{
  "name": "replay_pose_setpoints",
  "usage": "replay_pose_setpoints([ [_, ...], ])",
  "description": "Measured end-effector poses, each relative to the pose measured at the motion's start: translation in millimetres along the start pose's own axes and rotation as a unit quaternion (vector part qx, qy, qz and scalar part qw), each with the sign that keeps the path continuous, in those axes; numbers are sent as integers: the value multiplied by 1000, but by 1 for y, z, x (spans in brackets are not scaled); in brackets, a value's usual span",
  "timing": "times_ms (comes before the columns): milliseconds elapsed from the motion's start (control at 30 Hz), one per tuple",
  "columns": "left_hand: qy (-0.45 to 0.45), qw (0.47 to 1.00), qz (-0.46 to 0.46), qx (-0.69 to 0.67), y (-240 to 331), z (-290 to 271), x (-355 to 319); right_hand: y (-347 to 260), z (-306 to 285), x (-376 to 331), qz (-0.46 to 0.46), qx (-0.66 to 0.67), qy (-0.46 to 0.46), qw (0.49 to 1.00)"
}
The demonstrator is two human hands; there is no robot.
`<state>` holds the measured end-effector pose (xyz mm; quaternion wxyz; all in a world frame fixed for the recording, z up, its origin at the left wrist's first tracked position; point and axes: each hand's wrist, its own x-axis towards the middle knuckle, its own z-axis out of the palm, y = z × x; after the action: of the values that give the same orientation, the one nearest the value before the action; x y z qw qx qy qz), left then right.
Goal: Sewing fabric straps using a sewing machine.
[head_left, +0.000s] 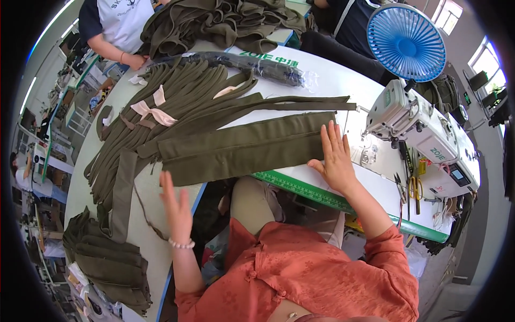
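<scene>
A long olive-green fabric panel (241, 146) with a seam along its length lies flat across the white table in front of me. My right hand (336, 161) rests spread on its right end, fingers stretched out. By the panel's near left corner is my left hand (176, 209), fingers apart and holding nothing; whether it touches the cloth I cannot tell. Beyond the panel runs a narrow folded green strip (300, 102). To the left spreads a bundle of long green strips (177, 102), with a pale pink cloth tie (153, 113) around it.
At the right stands a white sewing machine (429, 134), with yellow-handled scissors (414, 188) beside it and a blue fan (406, 43) above. A green ruler (300, 189) lines the table's near edge. Folded green pieces (110, 260) lie lower left. Across the table, a person's hand (138, 61) rests near heaped cloth (214, 24).
</scene>
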<state>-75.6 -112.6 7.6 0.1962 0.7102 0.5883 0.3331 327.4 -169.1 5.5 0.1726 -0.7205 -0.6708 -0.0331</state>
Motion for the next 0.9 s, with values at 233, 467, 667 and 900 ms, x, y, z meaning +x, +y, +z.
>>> replay_pose_setpoints([
  [233, -16, 966, 54, 251, 8, 55, 66, -15, 11, 12, 6, 36, 41, 998],
  [467, -147, 946, 26, 289, -4, 42, 70, -53, 22, 35, -56, 3, 19, 998],
  [667, -124, 947, 0, 298, -14, 18, 69, -96, 39, 56, -53, -19, 17, 998],
  [900, -96, 951, -13, 293, -36, 7, 60, -117, 63, 51, 29, -26, -26, 999],
])
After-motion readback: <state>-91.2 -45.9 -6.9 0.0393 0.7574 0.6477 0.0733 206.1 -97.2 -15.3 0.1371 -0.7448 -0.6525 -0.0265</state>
